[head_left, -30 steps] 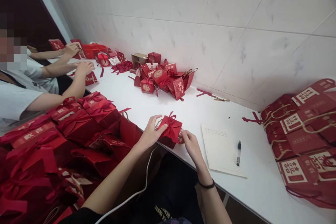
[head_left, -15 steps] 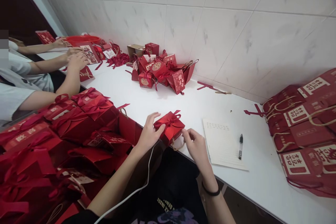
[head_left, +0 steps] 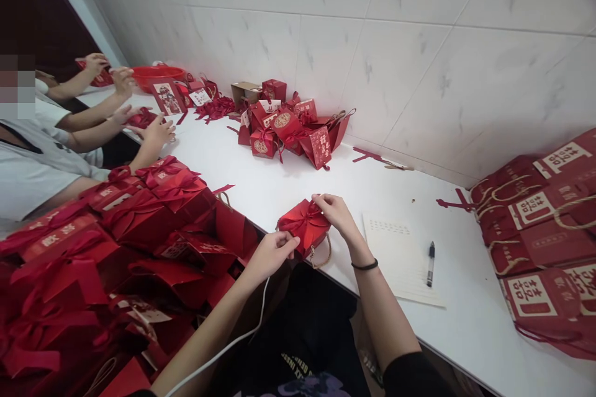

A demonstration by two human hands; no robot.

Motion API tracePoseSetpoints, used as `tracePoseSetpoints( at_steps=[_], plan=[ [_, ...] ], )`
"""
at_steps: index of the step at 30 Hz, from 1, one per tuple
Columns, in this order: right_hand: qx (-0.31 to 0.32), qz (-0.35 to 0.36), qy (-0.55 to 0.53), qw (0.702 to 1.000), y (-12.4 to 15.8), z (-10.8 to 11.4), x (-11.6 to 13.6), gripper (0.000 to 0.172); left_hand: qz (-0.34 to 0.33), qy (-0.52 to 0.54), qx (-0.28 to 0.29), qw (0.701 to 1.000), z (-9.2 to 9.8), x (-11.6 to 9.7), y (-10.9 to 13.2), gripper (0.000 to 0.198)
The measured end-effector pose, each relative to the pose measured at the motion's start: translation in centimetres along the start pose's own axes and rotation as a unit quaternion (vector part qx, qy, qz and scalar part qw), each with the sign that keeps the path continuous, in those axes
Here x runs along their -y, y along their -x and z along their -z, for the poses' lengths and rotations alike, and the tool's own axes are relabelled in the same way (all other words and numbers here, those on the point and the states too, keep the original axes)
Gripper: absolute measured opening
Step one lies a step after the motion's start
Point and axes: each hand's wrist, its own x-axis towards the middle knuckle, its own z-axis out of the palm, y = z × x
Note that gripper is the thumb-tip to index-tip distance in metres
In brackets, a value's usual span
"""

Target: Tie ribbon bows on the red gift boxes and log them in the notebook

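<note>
A red gift box [head_left: 314, 237] sits between a person's two bare hands at the near edge of a white table [head_left: 339, 186], in the middle of the scene. A ribbon bow [head_left: 303, 221] crosses its top, and a twisted cord handle [head_left: 329, 249] hangs at its near right side.

The left hand [head_left: 270, 254] is at the box's near left, thumb and forefinger in a narrow pinch; whether ribbon or box edge lies between them cannot be told. The right hand [head_left: 339, 216], a dark band [head_left: 365, 265] on its wrist, pinches closely at the far right of the bow; the fingers hide exactly what they grip.

To the right, a pen [head_left: 431, 263] lies on a lined notepad [head_left: 395, 260], with stacked red bags [head_left: 535, 248] beyond. At near left, ribboned red boxes [head_left: 139, 223] are piled high. A jumble of smaller boxes [head_left: 286, 124] stands on the far side of the table, near the tiled wall [head_left: 395, 62]. At far left, a red basin [head_left: 161, 74] rests on the table, and co-workers' hands [head_left: 158, 134] are raised over its near side.
</note>
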Motion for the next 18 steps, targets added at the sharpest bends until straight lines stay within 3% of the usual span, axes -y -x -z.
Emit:
tracePoseSetpoints(
  at_steps=[10,18],
  plan=[
    [0.030,-0.018,-0.113,0.993,2.4,0.8,-0.4,0.035,-0.012,0.162,-0.102,0.981,2.1,0.3,-1.5,0.025],
    [0.007,-0.039,-0.212,0.976,4.3,0.3,-1.4,0.034,-0.056,0.085,-0.102,0.990,2.6,0.0,-1.2,0.024]
  ],
)
